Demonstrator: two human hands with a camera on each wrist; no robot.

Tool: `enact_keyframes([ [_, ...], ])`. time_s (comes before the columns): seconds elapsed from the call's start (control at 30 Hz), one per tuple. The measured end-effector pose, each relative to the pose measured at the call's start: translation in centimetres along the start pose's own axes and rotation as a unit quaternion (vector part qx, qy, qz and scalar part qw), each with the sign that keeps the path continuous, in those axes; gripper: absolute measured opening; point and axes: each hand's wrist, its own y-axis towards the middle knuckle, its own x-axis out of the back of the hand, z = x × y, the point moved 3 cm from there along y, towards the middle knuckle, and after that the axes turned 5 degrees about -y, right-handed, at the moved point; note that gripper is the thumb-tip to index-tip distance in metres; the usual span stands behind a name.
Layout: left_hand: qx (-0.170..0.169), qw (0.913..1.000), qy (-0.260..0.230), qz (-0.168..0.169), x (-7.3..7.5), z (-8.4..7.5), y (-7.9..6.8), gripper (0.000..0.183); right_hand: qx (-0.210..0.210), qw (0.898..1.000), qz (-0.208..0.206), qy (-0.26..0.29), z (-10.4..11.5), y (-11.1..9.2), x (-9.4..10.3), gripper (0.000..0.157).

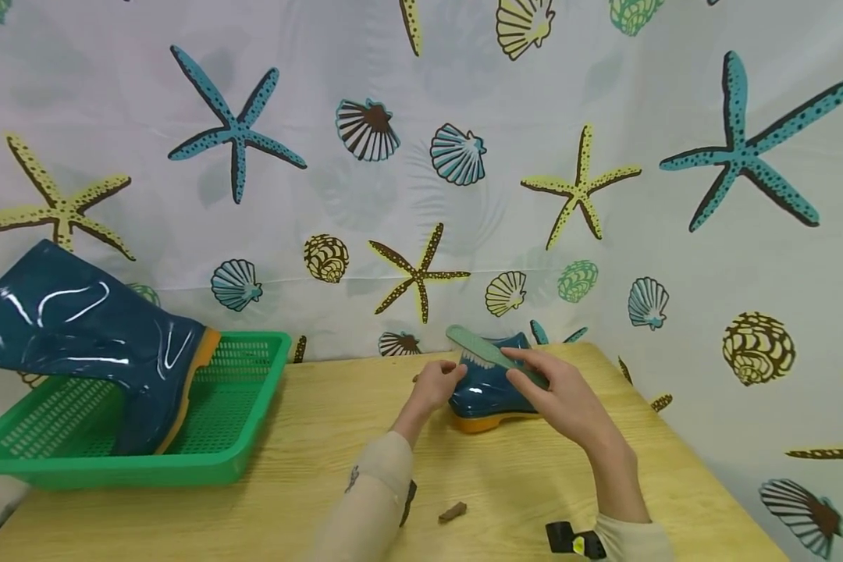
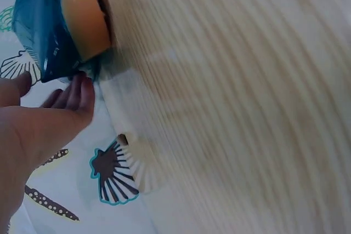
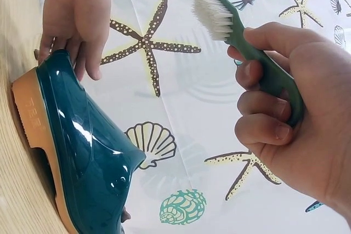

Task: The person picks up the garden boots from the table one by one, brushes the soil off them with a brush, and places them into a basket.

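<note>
A dark blue rubber boot (image 1: 488, 390) with an orange sole stands at the back right of the table. In the right wrist view the same boot (image 3: 88, 146) shows its glossy upper. My right hand (image 1: 562, 394) grips a green scrub brush (image 1: 481, 347) with white bristles, held above the boot. Fingers wrap the brush handle (image 3: 274, 78) in the right wrist view. At the boot's left end is my left hand (image 1: 435, 386), fingers extended beside it. The left wrist view has this hand (image 2: 49, 119) just below the boot (image 2: 46, 26); whether it touches cannot be told.
A green plastic basket (image 1: 253, 453) stands at the left, with another blue boot (image 1: 91, 312) tilted in it. One small brown lump (image 1: 453, 513) lies on the wooden table (image 1: 323, 437) near the front. A sea-patterned cloth (image 1: 288, 218) hangs behind and to the right.
</note>
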Motion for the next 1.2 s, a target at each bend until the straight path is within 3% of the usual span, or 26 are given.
enact_keyframes([
  [0.2,0.058,0.9974,-0.041,-0.011,-0.6,0.4,0.2,0.049,0.003,1.0,0.001,0.0,0.1,0.1,-0.1,0.042],
  [0.3,0.063,0.9969,-0.045,-0.016,-0.6,0.3,0.1,0.047,0.003,1.0,0.006,0.005,0.1,0.2,-0.2,0.042],
  [0.53,0.073,0.9871,-0.14,-0.028,-0.7,-0.4,-0.3,0.058,-0.002,1.0,-0.004,-0.001,-0.2,0.1,-0.1,0.042],
  [0.73,0.086,0.9812,-0.169,-0.035,-0.4,-0.3,-0.7,0.062,-0.001,1.0,-0.012,-0.006,-0.2,-0.1,0.2,0.043],
  [1.03,0.081,0.9731,-0.216,-0.003,0.7,0.0,-1.2,0.073,0.004,1.0,-0.02,-0.02,-0.3,-0.1,0.3,0.041],
  [1.2,0.041,0.9735,-0.225,-0.005,1.2,-0.8,-1.3,0.081,0.004,0.999,-0.021,-0.023,-0.4,-0.1,0.4,0.041],
])
